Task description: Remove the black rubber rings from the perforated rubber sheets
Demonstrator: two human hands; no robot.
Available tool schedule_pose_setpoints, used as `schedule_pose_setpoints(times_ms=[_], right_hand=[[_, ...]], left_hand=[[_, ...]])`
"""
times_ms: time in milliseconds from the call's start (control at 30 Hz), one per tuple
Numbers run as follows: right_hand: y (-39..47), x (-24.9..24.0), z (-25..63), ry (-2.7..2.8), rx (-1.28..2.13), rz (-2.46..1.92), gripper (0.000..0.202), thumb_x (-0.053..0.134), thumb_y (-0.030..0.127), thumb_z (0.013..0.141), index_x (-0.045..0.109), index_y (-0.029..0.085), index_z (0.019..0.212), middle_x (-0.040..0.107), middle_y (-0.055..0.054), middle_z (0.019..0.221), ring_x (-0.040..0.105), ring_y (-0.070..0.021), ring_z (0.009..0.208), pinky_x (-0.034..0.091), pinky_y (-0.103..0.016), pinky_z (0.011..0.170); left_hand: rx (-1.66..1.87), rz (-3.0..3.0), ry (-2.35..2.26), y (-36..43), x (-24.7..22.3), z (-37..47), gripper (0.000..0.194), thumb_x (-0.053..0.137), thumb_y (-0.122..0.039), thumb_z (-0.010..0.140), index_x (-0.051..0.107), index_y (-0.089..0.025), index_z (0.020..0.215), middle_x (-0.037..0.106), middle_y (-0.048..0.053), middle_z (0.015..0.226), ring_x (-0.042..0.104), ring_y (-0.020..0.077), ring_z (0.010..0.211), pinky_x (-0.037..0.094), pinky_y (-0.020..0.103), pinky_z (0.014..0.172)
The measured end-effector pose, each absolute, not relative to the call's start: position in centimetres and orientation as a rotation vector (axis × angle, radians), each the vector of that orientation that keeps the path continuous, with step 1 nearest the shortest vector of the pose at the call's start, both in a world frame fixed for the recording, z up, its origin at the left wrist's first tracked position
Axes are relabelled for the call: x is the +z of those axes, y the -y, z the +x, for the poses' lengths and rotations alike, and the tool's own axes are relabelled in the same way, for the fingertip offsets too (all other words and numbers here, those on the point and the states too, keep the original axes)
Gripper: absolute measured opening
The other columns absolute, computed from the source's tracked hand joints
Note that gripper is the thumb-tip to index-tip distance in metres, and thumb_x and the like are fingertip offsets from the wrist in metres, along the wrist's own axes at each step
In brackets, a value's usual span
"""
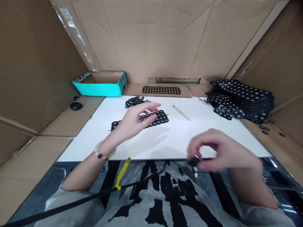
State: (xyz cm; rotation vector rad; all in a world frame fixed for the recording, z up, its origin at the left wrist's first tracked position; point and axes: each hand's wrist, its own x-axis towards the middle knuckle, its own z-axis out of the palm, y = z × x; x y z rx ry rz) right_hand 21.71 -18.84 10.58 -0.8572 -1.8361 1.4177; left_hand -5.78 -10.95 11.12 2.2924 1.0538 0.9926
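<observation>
My left hand (139, 119) hovers over a black perforated strip (162, 117) on the white board, its thumb and fingers apart with nothing between them. My right hand (213, 149), blurred, is at the front edge of the board, its thumb and fingers pinched on a small black piece (195, 161). Behind my left hand lies a pile of small black rings (134, 101). A white pen (181, 113) rests to the right of the strip.
A turquoise box (98, 89) stands at the back left, near a round black object (76, 106). A black grid (161, 90) lies at the back. Stacked perforated black sheets (253, 99) and loose rings (265, 132) are on the right. Cardboard walls (151, 41) surround the white board (151, 148).
</observation>
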Motion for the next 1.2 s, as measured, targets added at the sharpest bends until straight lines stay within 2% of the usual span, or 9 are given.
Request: schedule_pose_setpoints(times_ms=[133, 267, 500, 600, 700, 933, 1067, 1200], right_hand=[[16.6, 9.4, 19.0, 1.677, 1.564, -0.938, 0.024, 0.079, 0.033, 0.070, 0.066, 0.016, 0.080, 0.066, -0.002, 0.066, 0.061, -0.0125, 0.058, 0.050, -0.026, 0.059], [15.5, 8.4, 17.3, 1.562, 1.635, -0.887, 0.029, 0.076, 0.040, 0.072, 0.063, 0.015, 0.079, 0.064, -0.001, 0.063, 0.059, -0.0111, 0.053, 0.046, -0.024, 0.053], [15.3, 7.6, 17.0, 1.458, 1.683, -0.777, 0.027, 0.073, 0.037, 0.075, 0.064, 0.016, 0.087, 0.063, 0.000, 0.065, 0.057, -0.0095, 0.053, 0.037, -0.020, 0.047], [15.2, 7.3, 16.9, 1.385, 1.699, -0.694, 0.025, 0.072, 0.034, 0.076, 0.064, 0.017, 0.091, 0.063, -0.001, 0.069, 0.058, -0.0105, 0.057, 0.039, -0.021, 0.049], [15.3, 7.3, 16.7, 1.372, 1.644, -0.675, 0.024, 0.072, 0.033, 0.076, 0.065, 0.018, 0.094, 0.064, -0.002, 0.075, 0.059, -0.0116, 0.063, 0.042, -0.023, 0.052], [15.6, 7.2, 15.8, 1.351, 1.445, -0.776, 0.032, 0.077, 0.036, 0.071, 0.068, 0.020, 0.097, 0.067, -0.004, 0.086, 0.060, -0.0127, 0.069, 0.047, -0.024, 0.056], [15.6, 7.6, 15.9, 1.355, 1.354, -0.862, 0.032, 0.077, 0.041, 0.070, 0.069, 0.019, 0.092, 0.067, -0.004, 0.082, 0.061, -0.0143, 0.070, 0.052, -0.029, 0.063], [17.6, 9.5, 17.9, 1.497, 1.314, -0.752, 0.024, 0.076, 0.038, 0.073, 0.070, 0.020, 0.088, 0.067, -0.006, 0.083, 0.062, -0.0167, 0.074, 0.054, -0.033, 0.068]], left_hand=[[0.870, 2.315, -0.968, 14.8, 13.2, -4.2, 0.029, 0.069, -0.049, 0.077, 0.071, -0.027, 0.095, 0.071, 0.004, 0.092, 0.066, 0.0237, 0.091, 0.054, 0.037, 0.083], [0.824, 2.345, -0.983, 15.5, 13.2, -3.5, 0.025, 0.072, -0.049, 0.073, 0.072, -0.029, 0.088, 0.071, 0.002, 0.086, 0.067, 0.0231, 0.088, 0.054, 0.036, 0.083], [0.849, 2.310, -1.044, 15.3, 12.6, -3.5, 0.026, 0.070, -0.047, 0.076, 0.070, -0.025, 0.090, 0.070, 0.002, 0.084, 0.066, 0.0200, 0.081, 0.054, 0.033, 0.077], [0.859, 2.206, -1.053, 15.4, 12.6, -3.7, 0.023, 0.065, -0.044, 0.081, 0.070, -0.022, 0.087, 0.070, 0.003, 0.083, 0.065, 0.0184, 0.077, 0.054, 0.031, 0.071], [0.872, 2.098, -1.037, 15.4, 12.3, -3.6, 0.024, 0.066, -0.043, 0.079, 0.069, -0.021, 0.088, 0.070, 0.004, 0.083, 0.065, 0.0180, 0.074, 0.056, 0.030, 0.067], [1.105, 1.987, -1.072, 15.8, 11.1, -2.9, 0.022, 0.070, -0.040, 0.076, 0.068, -0.020, 0.085, 0.070, 0.005, 0.085, 0.065, 0.0173, 0.073, 0.057, 0.032, 0.069], [1.147, 2.026, -1.063, 15.8, 11.4, -3.1, 0.031, 0.072, -0.041, 0.075, 0.067, -0.021, 0.099, 0.070, 0.005, 0.088, 0.066, 0.0192, 0.080, 0.056, 0.032, 0.072], [1.251, 2.045, -1.126, 12.5, 11.4, -4.4, 0.032, 0.060, -0.042, 0.084, 0.065, -0.020, 0.107, 0.070, 0.006, 0.093, 0.066, 0.0193, 0.088, 0.054, 0.031, 0.076]])
